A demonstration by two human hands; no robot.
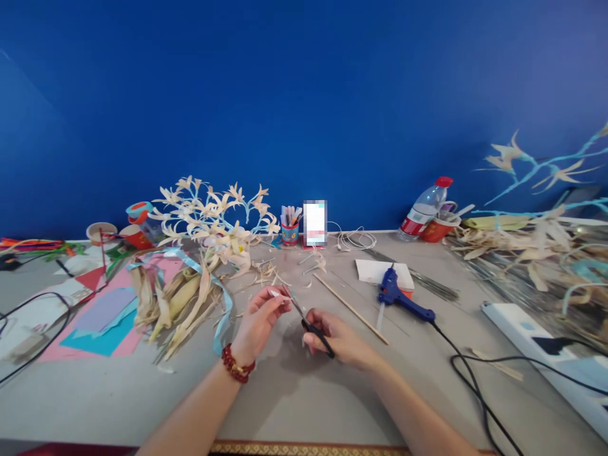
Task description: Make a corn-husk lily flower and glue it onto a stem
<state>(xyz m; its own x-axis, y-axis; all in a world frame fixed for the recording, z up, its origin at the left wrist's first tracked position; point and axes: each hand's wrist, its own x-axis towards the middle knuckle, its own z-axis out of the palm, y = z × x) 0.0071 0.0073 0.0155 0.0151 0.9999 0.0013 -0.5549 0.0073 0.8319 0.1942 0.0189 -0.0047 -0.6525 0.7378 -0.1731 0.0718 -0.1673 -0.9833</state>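
Observation:
My left hand (259, 320), with a red bead bracelet on its wrist, pinches a small pale strip of husk (274, 293) between its fingertips over the grey table (294, 386). My right hand (338, 339) is closed around the black handles of a pair of scissors (308, 320). The blades point up and left toward the strip, their tips right by it. Both hands hover close together near the table's middle.
A blue glue gun (401, 297) with a black cord lies to the right beside a thin wooden stick (350, 308). Corn husks (175, 304) and coloured paper (102, 323) lie at left. Husk flowers (213, 215), a pen cup (289, 229) and a bottle (424, 209) stand at the back.

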